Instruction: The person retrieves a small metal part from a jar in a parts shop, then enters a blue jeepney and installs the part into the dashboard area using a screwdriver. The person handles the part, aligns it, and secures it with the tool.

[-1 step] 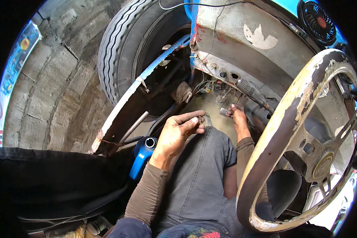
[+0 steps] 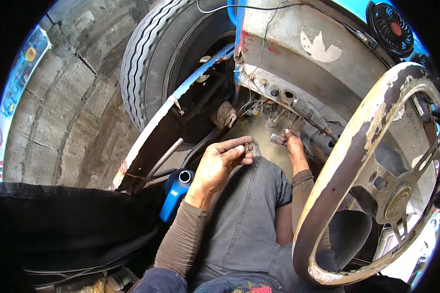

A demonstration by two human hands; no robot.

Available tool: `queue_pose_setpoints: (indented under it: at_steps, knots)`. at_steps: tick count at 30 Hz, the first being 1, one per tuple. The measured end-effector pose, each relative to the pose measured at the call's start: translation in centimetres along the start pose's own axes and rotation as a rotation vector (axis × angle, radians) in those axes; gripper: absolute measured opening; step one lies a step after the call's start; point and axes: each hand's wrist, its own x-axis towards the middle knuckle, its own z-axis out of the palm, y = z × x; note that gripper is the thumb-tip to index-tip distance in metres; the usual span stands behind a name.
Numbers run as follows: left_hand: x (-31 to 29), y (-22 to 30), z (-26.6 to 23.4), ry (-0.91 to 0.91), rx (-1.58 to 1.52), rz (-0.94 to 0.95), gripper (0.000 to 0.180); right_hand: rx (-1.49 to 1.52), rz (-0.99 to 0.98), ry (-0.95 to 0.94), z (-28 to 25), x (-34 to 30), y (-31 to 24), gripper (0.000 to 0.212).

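My left hand (image 2: 219, 163) hovers over my grey-trousered knee (image 2: 249, 200), fingertips pinched on a small metal part (image 2: 248, 146). My right hand (image 2: 292, 145) reaches down under the worn dashboard (image 2: 298, 73), past the steering column (image 2: 318, 141), and its fingers close on a small pale piece (image 2: 275, 138). Loose wires and connectors (image 2: 259, 105) hang just above both hands.
A big chipped steering wheel (image 2: 357, 146) fills the right side, over my right forearm. A large tyre (image 2: 151, 63) stands beyond the open door sill (image 2: 151, 136). A blue tube (image 2: 175, 195) sits by my left wrist. A small fan (image 2: 388, 22) is at top right.
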Motion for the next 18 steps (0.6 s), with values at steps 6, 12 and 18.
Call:
queue_pose_setpoints:
  at_steps: [6, 12, 18]
  knots:
    - [0.6, -0.3, -0.8, 0.02, 0.051, 0.033, 0.037, 0.099, -0.023, -0.057, -0.5, -0.3, -1.0, 0.016]
    - [-3.0, -1.0, -3.3, 0.128, 0.137, 0.045, 0.038, 0.183, -0.015, -0.088, 0.5, -1.3, -0.7, 0.017]
    - [-7.6, -1.5, -4.7, 0.247, 0.283, 0.021, 0.028, 0.146, -0.007, -0.12, 1.4, -2.9, -0.7, 0.02]
